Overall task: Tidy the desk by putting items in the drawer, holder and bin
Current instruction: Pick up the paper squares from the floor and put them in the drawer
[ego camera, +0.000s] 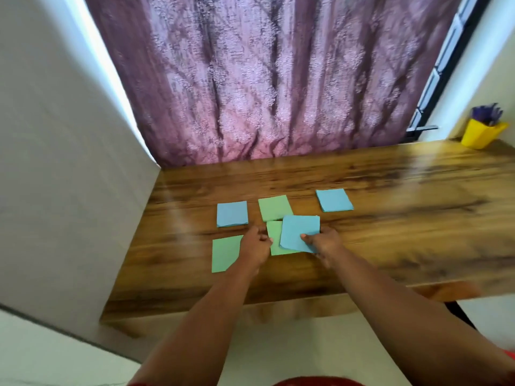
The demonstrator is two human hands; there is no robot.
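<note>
Several square paper notes lie on the wooden desk. My right hand pinches a blue note, tilted and lifted over a green note that lies partly hidden beneath it. My left hand has its fingers curled at that green note's left edge, and I cannot tell whether it grips the paper. Other notes lie flat: a blue note at the left, a green note in the middle, a blue note at the right, a green note near the front left.
A yellow holder with purple pens stands at the desk's far right corner. A purple curtain hangs behind the desk, and a pale wall borders its left side. The desk's front edge runs just below my forearms.
</note>
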